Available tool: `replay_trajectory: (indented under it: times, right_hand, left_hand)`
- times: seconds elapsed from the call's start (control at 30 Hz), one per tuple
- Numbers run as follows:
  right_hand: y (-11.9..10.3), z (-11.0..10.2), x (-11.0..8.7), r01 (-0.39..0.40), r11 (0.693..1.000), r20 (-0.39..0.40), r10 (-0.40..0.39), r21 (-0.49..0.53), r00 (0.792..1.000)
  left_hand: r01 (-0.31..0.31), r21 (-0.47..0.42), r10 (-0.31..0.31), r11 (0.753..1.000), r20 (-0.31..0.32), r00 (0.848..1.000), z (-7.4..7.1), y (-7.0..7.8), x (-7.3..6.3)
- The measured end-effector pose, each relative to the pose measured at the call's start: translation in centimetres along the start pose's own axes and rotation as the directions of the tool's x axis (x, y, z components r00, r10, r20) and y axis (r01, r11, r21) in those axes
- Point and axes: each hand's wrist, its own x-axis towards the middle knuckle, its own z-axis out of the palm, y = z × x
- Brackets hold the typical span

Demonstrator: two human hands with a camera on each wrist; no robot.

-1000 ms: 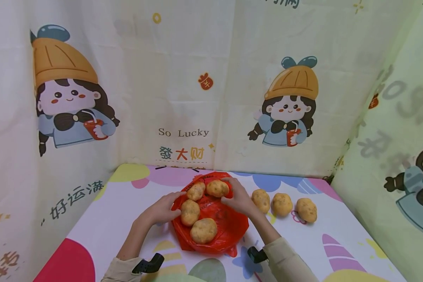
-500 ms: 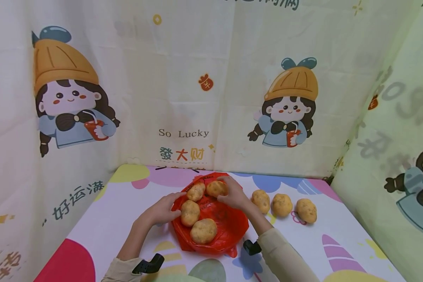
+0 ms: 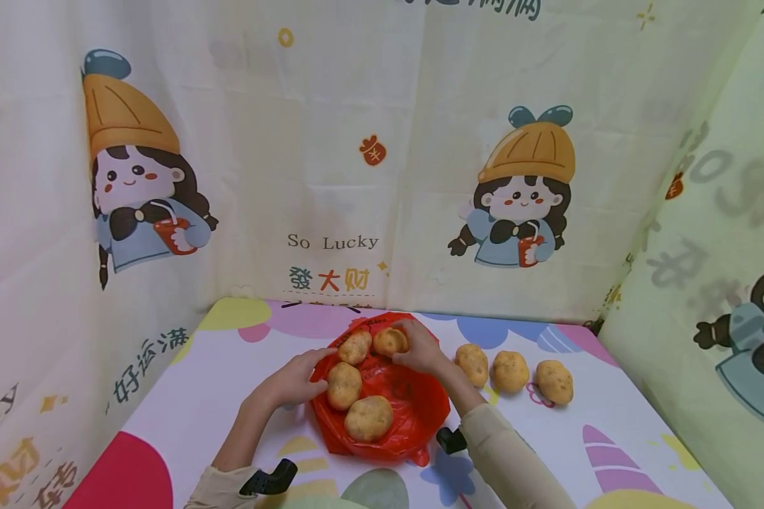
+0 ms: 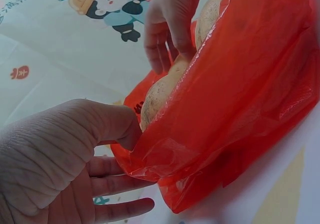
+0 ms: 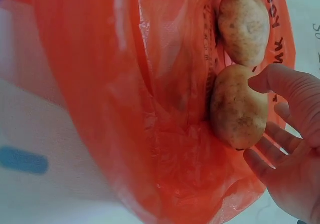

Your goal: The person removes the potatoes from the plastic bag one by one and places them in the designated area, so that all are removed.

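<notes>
A red plastic bag (image 3: 414, 417) lies spread wide on the table, with several potatoes inside along its left and back. My left hand (image 3: 293, 378) is at the bag's left side. In the left wrist view, its thumb lies over the rim and the other fingers are outside, so it pinches the bag's edge. My right hand (image 3: 423, 350) reaches over the bag's back right and holds the back potato (image 3: 390, 342) between thumb and fingers. In the right wrist view, the thumb overlaps this potato (image 5: 239, 107), and the curved fingers lie by its lower side.
To the right of the bag, three loose potatoes stand in a row: one near my right wrist (image 3: 472, 365), a middle potato (image 3: 510, 371) and an outer potato (image 3: 554, 382). Printed cloth (image 3: 420, 212) hangs behind and beside the patterned table (image 3: 229, 375).
My right hand has moved slightly left and farther over the back potato, which has shifted a little left. The left hand has stayed at the bag's edge.
</notes>
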Motion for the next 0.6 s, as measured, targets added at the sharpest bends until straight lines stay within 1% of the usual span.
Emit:
replay_trajectory:
  times: [0.1, 0.3, 0.47, 0.6]
  right_hand:
    - [0.23, 0.19, 0.13, -0.002, 0.999, 0.002, 0.002, -0.034, 1.0]
    - [0.27, 0.32, 0.02, -0.068, 0.997, 0.009, 0.069, -0.031, 0.998]
    - [0.45, 0.6, 0.01, -0.096, 0.995, 0.008, 0.096, -0.025, 0.995]
    - [0.51, 0.83, 0.0, -0.102, 0.994, -0.002, 0.102, -0.027, 0.995]
  left_hand:
    - [-0.008, -0.001, 0.008, 1.0, -0.003, 1.0, 0.0, -0.06, 0.04]
    - [-0.009, -0.001, 0.009, 1.0, -0.003, 1.0, -0.01, 0.04, -0.02]
    - [-0.014, 0.008, 0.014, 1.0, -0.006, 1.0, 0.02, 0.0, -0.06]
    - [-0.014, 0.014, 0.014, 1.0, -0.009, 1.0, 0.09, -0.04, -0.09]
